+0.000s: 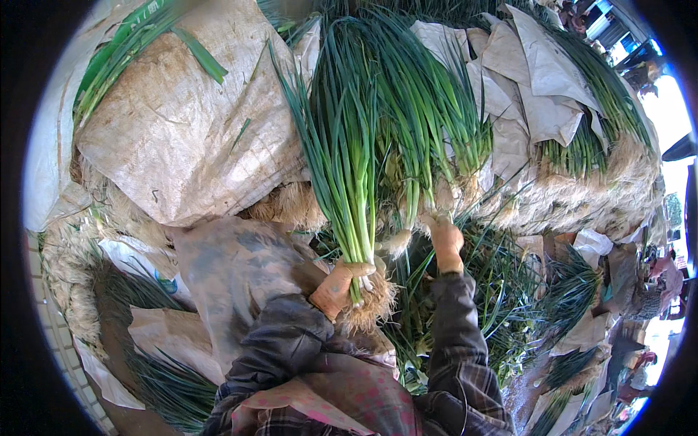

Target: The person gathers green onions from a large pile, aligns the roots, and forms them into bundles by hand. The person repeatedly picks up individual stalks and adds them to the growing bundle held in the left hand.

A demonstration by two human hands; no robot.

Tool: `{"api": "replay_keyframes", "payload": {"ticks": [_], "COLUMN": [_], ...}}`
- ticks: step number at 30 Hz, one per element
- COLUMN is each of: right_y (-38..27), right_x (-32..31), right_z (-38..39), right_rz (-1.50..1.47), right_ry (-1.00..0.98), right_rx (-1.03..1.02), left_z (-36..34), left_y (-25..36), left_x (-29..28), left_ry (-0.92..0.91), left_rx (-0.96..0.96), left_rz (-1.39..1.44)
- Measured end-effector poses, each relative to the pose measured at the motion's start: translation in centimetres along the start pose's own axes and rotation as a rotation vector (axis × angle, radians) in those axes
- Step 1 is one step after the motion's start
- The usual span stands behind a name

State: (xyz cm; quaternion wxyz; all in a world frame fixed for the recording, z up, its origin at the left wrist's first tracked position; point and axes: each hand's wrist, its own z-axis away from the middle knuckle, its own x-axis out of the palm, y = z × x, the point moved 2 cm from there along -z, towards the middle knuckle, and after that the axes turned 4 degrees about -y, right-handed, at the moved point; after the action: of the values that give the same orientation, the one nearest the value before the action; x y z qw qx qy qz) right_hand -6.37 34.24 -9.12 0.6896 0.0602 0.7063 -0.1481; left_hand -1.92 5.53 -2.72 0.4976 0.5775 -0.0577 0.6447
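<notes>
A bunch of long green onions [356,174] stands in front of me, leaves pointing away and pale roots [369,304] toward me. My left hand [337,289] is wrapped round its white stems just above the roots. To the right, my right hand [446,243] is closed at the root end of other green onions [429,138], which lie on the pile with their leaves pointing away. How many stalks it grips is hidden by the fingers. A loose clump of roots [398,242] hangs between the two hands.
A dirty whitish sack sheet [196,131] covers the pile at left. More sheets [534,80] and stacked green onions [574,149] lie at right. Loose leaves [494,291] cover the ground below my right hand. Further bundles [171,385] lie at lower left.
</notes>
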Motion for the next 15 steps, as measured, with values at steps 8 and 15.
{"api": "replay_keyframes", "payload": {"ticks": [8, 15], "right_y": [-9.6, -9.1], "right_x": [-5.5, -9.0], "right_z": [9.4, 8.9], "right_rz": [0.184, -1.245], "right_ry": [-0.023, -0.535], "right_rx": [-0.555, 0.130], "left_z": [-0.3, 0.8], "left_y": [0.1, 0.4], "left_x": [-0.3, 0.6], "left_ry": [-0.024, -0.036], "left_rx": [-0.094, -0.035], "left_rz": [0.174, 0.227]}}
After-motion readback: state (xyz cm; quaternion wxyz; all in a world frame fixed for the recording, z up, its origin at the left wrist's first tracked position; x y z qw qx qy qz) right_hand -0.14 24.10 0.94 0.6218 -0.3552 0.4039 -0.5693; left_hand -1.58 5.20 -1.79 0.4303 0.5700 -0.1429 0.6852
